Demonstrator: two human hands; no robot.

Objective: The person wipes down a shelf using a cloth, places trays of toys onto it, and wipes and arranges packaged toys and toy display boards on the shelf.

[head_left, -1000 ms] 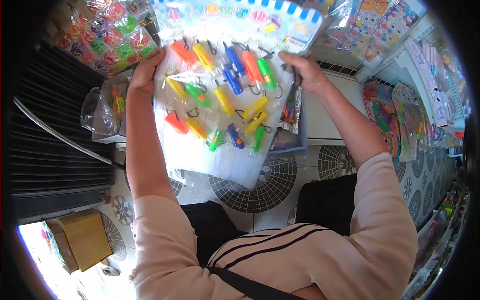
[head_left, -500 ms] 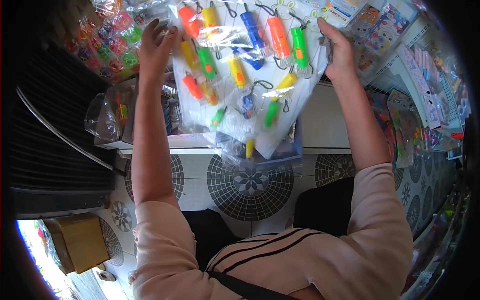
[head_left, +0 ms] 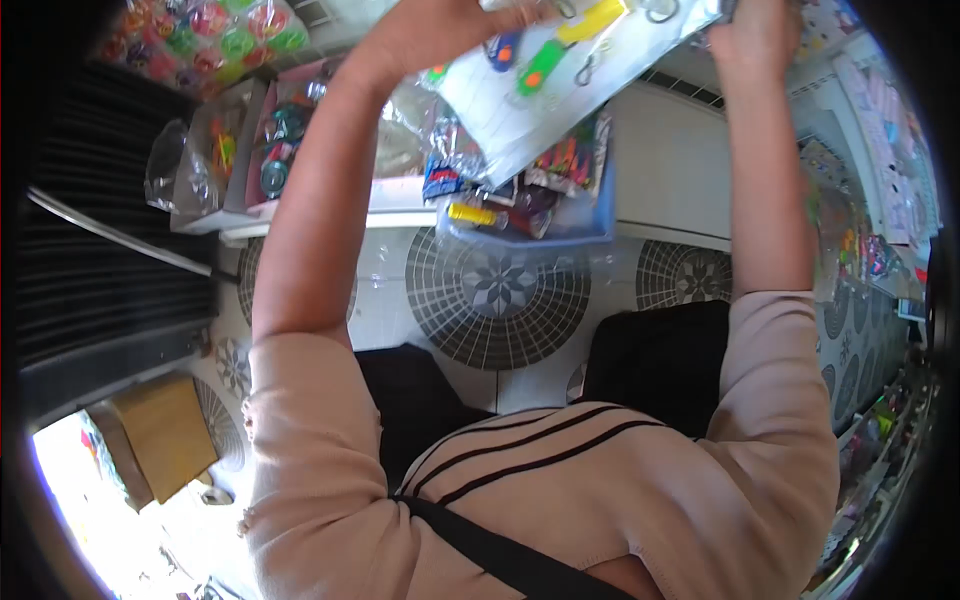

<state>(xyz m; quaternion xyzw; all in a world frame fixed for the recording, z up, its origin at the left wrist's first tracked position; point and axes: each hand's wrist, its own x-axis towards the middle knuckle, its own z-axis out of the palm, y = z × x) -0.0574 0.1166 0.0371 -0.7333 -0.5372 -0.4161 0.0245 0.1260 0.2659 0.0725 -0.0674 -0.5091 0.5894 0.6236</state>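
Note:
A white card of small flashlights in clear plastic (head_left: 570,105) hangs tilted at the top of the view, its upper part cut off by the frame. On it show a green flashlight (head_left: 541,68), a yellow one (head_left: 597,18) and a blue one (head_left: 503,50), with dark cord loops. My right hand (head_left: 755,40) is closed on the card's upper right edge. Across the card's upper left reaches my left hand (head_left: 430,35), one blurred digit stretched over the flashlights. Its other fingers are out of frame or hidden, so its grip is unclear.
Below the card, a blue bin (head_left: 530,232) holds packaged items and a yellow flashlight (head_left: 476,214). Boxes of wrapped goods (head_left: 215,150) stand left of it on a white ledge (head_left: 670,180). A cardboard box (head_left: 165,435) sits at lower left. Packets hang at right.
The flashlight card has moved up, partly out of view, uncovering the blue bin. My left hand has shifted right, from the card's left edge to over it. My right hand has risen with the card.

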